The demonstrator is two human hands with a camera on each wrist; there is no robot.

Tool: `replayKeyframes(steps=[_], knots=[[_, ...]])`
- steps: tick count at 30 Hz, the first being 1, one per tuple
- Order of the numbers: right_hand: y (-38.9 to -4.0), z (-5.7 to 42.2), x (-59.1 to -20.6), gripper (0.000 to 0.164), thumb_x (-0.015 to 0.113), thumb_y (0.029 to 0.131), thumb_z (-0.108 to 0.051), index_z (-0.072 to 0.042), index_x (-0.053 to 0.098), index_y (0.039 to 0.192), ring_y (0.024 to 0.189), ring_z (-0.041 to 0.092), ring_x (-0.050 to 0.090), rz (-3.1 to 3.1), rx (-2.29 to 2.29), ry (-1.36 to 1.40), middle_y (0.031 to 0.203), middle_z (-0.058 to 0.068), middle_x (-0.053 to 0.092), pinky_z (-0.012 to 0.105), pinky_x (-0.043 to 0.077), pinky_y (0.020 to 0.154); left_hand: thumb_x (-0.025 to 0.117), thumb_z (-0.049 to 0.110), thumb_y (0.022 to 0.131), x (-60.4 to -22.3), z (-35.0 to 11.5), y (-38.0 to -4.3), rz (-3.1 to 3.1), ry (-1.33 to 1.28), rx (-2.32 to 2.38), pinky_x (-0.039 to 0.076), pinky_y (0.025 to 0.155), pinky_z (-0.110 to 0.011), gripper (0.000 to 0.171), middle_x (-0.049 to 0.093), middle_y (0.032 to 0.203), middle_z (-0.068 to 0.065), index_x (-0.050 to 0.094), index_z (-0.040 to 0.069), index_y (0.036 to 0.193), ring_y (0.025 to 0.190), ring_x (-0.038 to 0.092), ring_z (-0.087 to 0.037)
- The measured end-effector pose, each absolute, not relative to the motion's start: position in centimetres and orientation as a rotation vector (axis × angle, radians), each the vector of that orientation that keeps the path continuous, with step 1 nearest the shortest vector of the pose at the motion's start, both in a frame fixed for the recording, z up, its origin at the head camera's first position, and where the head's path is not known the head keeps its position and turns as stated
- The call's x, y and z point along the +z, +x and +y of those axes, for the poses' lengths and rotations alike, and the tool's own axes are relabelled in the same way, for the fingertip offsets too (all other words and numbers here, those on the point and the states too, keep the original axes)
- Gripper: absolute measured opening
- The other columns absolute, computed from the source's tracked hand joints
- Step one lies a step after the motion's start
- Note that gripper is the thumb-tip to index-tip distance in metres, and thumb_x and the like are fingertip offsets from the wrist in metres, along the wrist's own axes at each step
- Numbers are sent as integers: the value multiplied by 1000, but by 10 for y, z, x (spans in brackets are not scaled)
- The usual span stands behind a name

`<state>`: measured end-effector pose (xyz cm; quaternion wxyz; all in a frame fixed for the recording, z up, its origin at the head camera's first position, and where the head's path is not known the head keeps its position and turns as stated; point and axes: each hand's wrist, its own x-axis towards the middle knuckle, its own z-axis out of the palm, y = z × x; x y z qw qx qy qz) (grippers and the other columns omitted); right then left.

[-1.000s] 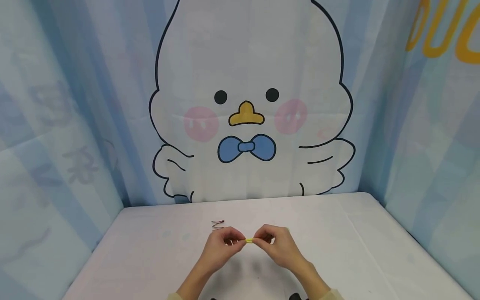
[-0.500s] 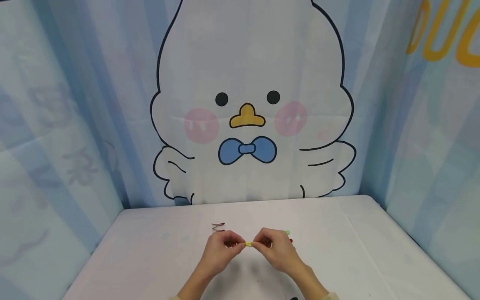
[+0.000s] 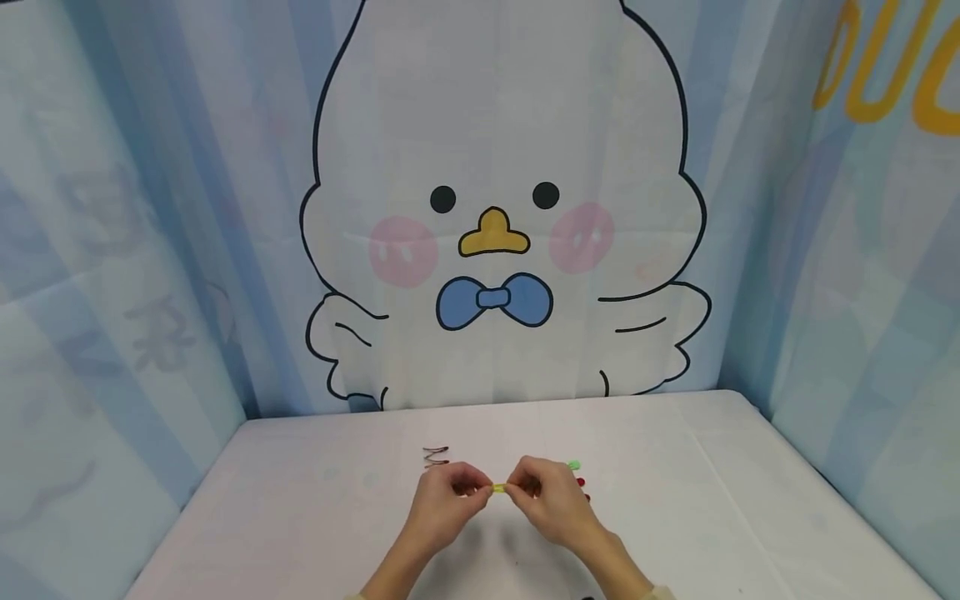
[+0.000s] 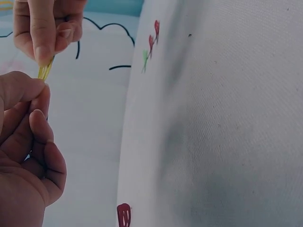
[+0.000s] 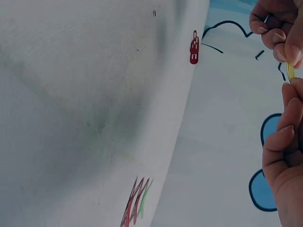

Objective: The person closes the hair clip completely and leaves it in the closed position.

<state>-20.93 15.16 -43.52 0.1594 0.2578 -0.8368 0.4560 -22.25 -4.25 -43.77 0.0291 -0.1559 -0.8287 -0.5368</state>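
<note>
A small yellow hair clip (image 3: 498, 488) is held up between both hands above the white table. My left hand (image 3: 444, 505) pinches one end of it between thumb and finger. The right hand (image 3: 551, 503) pinches the opposite end the same way. Only the slim middle of the yellow clip shows between the fingertips, also in the left wrist view, where the clip (image 4: 45, 72) appears as narrow yellow strips. Fingers hide both of its ends.
Dark red hair clips (image 3: 436, 457) lie on the table (image 3: 322, 500) just beyond the left hand. Past the right hand lie a green clip (image 4: 145, 59) and red clips (image 4: 151, 45), in a row. A curtain with a cartoon duck (image 3: 493, 358) hangs behind the table.
Both hands keep their pinch on the yellow hair clip and sit slightly lower in the head view. The green and red clips beside the right hand show more than before.
</note>
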Motion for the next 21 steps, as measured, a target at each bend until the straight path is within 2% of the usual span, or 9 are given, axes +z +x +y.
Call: replayKeyframes(steps=[6, 12, 18, 21], knots=[[-207, 156, -435, 13, 77, 87, -1, -11, 69, 89, 70, 2, 55, -2436, 1142, 788, 80, -9, 65, 25, 50, 62, 77, 2, 85, -440, -41, -223, -2581, -454, -1681, 49, 60, -25, 7, 64, 77, 3, 73, 8, 87, 71, 57, -17], [-207, 160, -435, 20, 81, 81, 1, -10, 71, 93, 76, 3, 57, -2393, 831, 870, 86, -5, 67, 23, 52, 68, 77, 4, 86, -438, -42, -227, -2567, -520, -1715, 49, 63, -24, 6, 65, 78, 3, 73, 6, 89, 72, 58, -15], [-209, 164, -437, 21, 83, 79, 0, -11, 71, 94, 74, 5, 59, -2320, 793, 903, 85, -7, 67, 21, 51, 66, 78, 11, 87, -436, -47, -228, -2553, -621, -1683, 47, 67, -25, 9, 64, 81, 4, 72, 7, 93, 76, 56, -13], [-211, 165, -437, 23, 83, 78, 1, -10, 72, 94, 73, 6, 59, -2282, 806, 902, 84, -7, 67, 23, 52, 65, 78, 14, 88, -434, -51, -228, -2542, -630, -1661, 47, 68, -26, 11, 65, 85, 4, 72, 8, 95, 79, 57, -13]])
